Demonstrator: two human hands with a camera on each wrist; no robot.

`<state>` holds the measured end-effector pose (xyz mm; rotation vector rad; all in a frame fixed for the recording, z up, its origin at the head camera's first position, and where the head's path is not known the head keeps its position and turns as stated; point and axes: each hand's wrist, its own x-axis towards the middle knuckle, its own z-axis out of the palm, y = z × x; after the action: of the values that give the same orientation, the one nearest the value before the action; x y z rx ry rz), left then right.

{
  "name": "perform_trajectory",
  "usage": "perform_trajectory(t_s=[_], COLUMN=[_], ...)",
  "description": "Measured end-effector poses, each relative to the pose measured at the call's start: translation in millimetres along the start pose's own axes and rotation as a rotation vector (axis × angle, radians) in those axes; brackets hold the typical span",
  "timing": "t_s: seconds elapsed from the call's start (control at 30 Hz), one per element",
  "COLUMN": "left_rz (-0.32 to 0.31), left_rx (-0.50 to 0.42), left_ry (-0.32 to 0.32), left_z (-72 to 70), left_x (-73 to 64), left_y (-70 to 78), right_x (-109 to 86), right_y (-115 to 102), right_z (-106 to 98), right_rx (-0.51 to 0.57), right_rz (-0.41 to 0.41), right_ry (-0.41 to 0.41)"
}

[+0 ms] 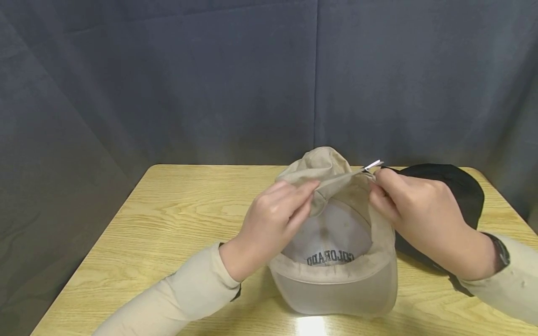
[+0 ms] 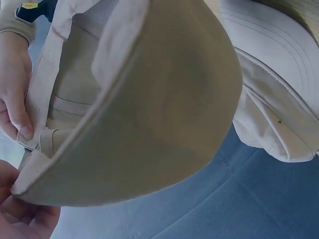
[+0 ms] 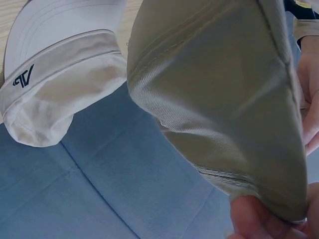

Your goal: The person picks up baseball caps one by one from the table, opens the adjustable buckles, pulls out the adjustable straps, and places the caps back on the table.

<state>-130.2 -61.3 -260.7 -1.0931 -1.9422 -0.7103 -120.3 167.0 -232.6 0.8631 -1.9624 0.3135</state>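
A beige baseball cap (image 1: 336,289) is held with its inside facing me, its brim low and nearest me. Dark embroidered lettering reading COLORADO shows reversed through the front panel. My left hand (image 1: 269,219) pinches the cap's back edge, and cloth stretches from there to my right hand (image 1: 428,214). My right hand pinches the band beside a shiny metal piece (image 1: 371,165). In the left wrist view the crown (image 2: 164,109) bulges large, with left fingers (image 2: 30,219) at its lower corner. Right fingers (image 3: 254,214) grip the folded lower edge in the right wrist view.
A black cap (image 1: 454,182) lies on the wooden table (image 1: 176,210) behind my right hand. Both wrist views show another pale cap beyond the held one, its stitched brim (image 3: 70,25) outward. A dark cloth curtain (image 1: 235,88) hangs behind the table.
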Motion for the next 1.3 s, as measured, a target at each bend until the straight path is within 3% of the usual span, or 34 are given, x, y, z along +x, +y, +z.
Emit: perform_trajectory(t_s=[0.43, 0.7, 1.0, 1.3], left_rz=[-0.020, -0.025, -0.030, -0.062], left_rx=[-0.030, -0.030, -0.046, -0.079], left_ry=[0.010, 0.011, 0.019, 0.039], left_z=[0.1, -0.6, -1.0, -2.5], left_x=[-1.7, -2.3, -4.2, -7.4], left_y=[0.1, 0.1, 0.3, -0.8], right_x=[-5.2, -7.0, -7.1, -8.5], right_y=[7.0, 8.3, 8.5, 11.3], right_z=[-0.1, -3.2, -1.1, -4.9], right_rx=[0.009, -0.024, -0.007, -0.030], right_rz=[0.020, 0.019, 0.029, 0.051], right_ry=[-0.008, -0.055, -0.001, -0.032])
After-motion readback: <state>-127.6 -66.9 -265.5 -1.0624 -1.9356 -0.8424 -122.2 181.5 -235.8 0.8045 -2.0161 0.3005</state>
